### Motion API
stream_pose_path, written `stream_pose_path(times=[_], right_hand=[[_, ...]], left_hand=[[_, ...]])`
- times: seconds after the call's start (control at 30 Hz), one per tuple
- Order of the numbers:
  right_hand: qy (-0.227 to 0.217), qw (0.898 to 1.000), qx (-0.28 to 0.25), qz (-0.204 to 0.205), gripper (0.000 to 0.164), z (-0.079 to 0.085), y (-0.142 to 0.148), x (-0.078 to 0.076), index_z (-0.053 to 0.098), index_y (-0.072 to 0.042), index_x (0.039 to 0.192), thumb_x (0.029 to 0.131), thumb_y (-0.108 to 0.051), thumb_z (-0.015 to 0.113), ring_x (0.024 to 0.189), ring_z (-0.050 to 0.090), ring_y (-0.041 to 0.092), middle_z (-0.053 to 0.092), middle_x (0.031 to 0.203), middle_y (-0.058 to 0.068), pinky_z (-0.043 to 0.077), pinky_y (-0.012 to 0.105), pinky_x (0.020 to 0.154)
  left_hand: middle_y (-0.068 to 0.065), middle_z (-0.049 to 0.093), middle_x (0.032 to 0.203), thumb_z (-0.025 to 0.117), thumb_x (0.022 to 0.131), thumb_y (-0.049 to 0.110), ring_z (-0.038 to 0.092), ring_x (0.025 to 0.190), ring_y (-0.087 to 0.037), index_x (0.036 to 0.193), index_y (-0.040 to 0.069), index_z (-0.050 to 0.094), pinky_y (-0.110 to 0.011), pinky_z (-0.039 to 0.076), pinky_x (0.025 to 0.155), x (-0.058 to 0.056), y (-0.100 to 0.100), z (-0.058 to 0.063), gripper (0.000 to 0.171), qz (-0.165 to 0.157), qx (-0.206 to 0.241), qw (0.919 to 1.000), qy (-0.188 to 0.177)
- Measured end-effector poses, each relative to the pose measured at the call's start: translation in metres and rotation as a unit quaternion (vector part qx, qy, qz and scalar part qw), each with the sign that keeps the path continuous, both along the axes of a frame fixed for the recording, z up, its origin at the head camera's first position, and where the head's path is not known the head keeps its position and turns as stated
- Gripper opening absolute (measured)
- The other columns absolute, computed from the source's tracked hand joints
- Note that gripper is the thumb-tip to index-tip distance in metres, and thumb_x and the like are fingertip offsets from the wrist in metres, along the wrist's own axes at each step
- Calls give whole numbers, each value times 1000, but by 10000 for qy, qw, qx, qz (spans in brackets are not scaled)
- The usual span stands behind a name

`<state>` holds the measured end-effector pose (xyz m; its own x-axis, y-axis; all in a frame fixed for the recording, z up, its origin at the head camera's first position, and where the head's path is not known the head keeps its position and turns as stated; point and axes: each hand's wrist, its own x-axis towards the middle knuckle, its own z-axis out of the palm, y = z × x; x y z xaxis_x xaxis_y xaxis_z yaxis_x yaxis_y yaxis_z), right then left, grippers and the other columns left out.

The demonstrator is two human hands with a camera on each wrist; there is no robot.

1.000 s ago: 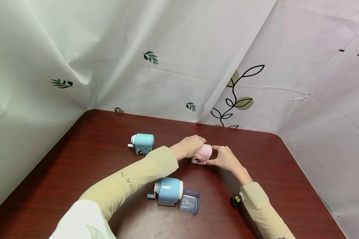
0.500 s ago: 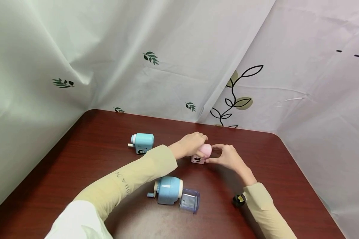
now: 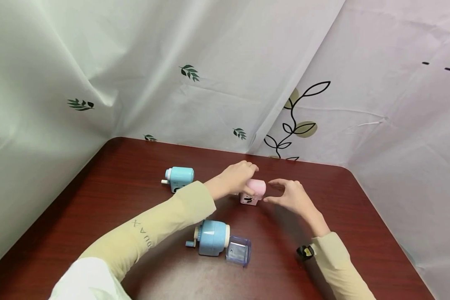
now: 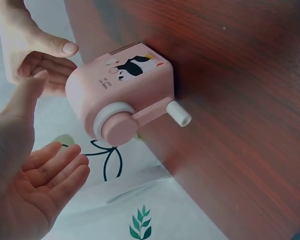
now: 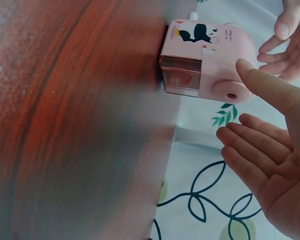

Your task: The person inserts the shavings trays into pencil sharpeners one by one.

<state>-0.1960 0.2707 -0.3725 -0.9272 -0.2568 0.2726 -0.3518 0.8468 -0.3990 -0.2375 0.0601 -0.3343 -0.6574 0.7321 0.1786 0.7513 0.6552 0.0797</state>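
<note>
A pink pencil sharpener (image 3: 256, 188) with a panda print stands upright on the table, between both hands. Its crank, tipped with a white knob (image 4: 179, 114), shows in the left wrist view. The right wrist view shows its small see-through drawer (image 5: 181, 75) and pencil hole. My left hand (image 4: 45, 175) has its thumb and fingers spread near the crank side, apart from the sharpener; in the head view it partly covers the top. My right hand (image 5: 270, 145) is on the opposite side, thumb and fingers parted, with nothing in its grasp.
A turquoise pencil sharpener (image 3: 181, 177) stands to the left, partly behind the left sleeve. Nearer, a blue pencil sharpener (image 3: 212, 238) lies beside a clear bluish shavings drawer (image 3: 238, 251). A black device (image 3: 306, 252) is at the right sleeve. White curtain (image 3: 210, 83) borders the table.
My right hand has drawn away to the right from the pink pencil sharpener. My left hand has eased slightly left and back, uncovering more of it. The sharpener stays about where it was.
</note>
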Motion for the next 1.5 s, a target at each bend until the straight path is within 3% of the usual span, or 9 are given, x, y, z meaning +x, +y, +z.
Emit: stream_pose_path(times=[0.2, 0.43, 1.13, 1.5], right_hand=[[103, 9998, 93, -125, 55, 5, 0, 5, 66, -12, 106, 62, -42, 79, 91, 65, 18, 70, 98, 2, 50, 36, 78], [243, 9995, 41, -171, 52, 10, -1, 10, 65, -14, 106, 62, -40, 79, 88, 64, 21, 70, 97, 2, 49, 37, 76], [452, 9990, -57, 46, 53, 24, -16, 30, 64, -17, 108, 63, -37, 79, 93, 63, 18, 68, 102, 1, 49, 37, 79], [808, 9967, 15, 84, 52, 31, -22, 44, 63, -19, 109, 63, -38, 79, 91, 64, 17, 68, 101, -5, 48, 34, 79]], left_hand=[[-4, 58, 115, 66, 69, 55, 52, 104, -16, 120, 8, 52, -30, 48, 86, 4, -5, 4, 71, 33, 68, 9999, 77], [-4, 58, 114, 66, 71, 52, 51, 105, -16, 119, 9, 53, -29, 49, 85, 13, -12, 14, 66, 62, 233, 9997, 30], [-2, 58, 114, 67, 67, 57, 51, 104, -14, 118, 11, 53, -30, 48, 85, 26, -29, 15, 70, -105, 617, 9980, -30], [1, 60, 107, 65, 66, 61, 51, 94, -10, 113, 14, 55, -27, 48, 77, 34, -37, 14, 67, -150, 927, 9956, 83]])
